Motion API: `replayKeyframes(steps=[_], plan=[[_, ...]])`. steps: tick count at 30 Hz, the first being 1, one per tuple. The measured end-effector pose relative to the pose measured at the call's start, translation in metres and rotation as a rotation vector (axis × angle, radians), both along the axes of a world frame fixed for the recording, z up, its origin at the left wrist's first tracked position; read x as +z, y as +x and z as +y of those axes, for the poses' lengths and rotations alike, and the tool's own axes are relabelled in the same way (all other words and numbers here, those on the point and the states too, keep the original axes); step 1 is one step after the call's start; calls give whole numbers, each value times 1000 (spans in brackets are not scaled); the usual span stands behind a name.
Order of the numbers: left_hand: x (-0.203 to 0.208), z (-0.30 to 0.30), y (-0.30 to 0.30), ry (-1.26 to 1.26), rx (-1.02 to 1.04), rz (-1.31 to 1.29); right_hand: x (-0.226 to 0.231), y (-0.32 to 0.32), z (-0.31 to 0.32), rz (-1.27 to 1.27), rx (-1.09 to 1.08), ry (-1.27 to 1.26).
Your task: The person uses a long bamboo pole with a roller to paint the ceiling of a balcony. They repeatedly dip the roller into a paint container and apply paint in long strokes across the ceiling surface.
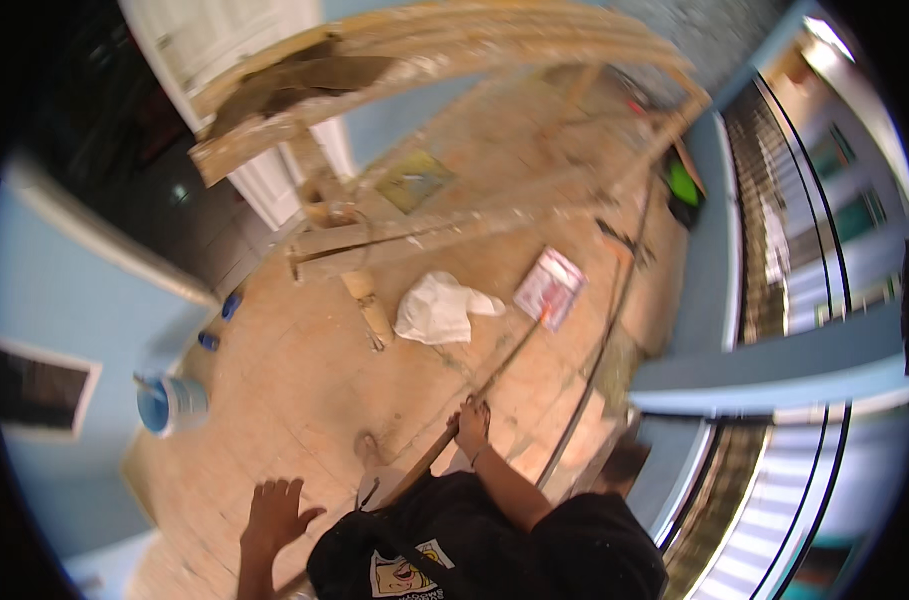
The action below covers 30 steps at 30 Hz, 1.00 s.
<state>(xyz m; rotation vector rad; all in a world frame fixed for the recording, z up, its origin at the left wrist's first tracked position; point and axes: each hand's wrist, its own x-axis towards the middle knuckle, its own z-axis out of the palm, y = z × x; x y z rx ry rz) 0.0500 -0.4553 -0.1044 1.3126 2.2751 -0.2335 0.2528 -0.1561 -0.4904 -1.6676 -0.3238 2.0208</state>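
My right hand is wrapped round a long wooden pole. This pole slants from beside my body up to the right. Its orange far end reaches a flat pink and white rectangular thing on the floor; I cannot make out its kind, nor whether the two touch. Low on the left, my left hand is held out with its fingers apart and nothing in it. A crumpled white cloth or bag lies left of the pole's far end.
Ahead stands a large paint-spattered wooden scaffold. A blue paint bucket sits by the left wall, near blue slippers. A second long pole lies to the right, alongside the low blue balcony wall. A yellowish sheet lies beneath the scaffold.
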Motion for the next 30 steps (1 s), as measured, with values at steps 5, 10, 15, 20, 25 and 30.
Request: replayKeyframes(steps=[5, 10, 15, 20, 25, 30], plan=[[-42, -201, -36, 60, 31, -168, 34, -42, -30, -274, -103, 158], [-50, -313, -72, -242, 412, -390, 75, -72, -88, -386, -43, 166], [-19, -391, -57, -39, 711, -467, 84, -85, -145, -447, -65, 160], [-13, -421, -25, -120, 765, -331, 57, -84, -180, -441, -9, 157], [-5, -455, 1, -234, 760, -198, 15, -80, -213, -591, 130, 151], [38, -503, 15, -268, 933, -175, 48, -75, -279, -745, 337, 273]])
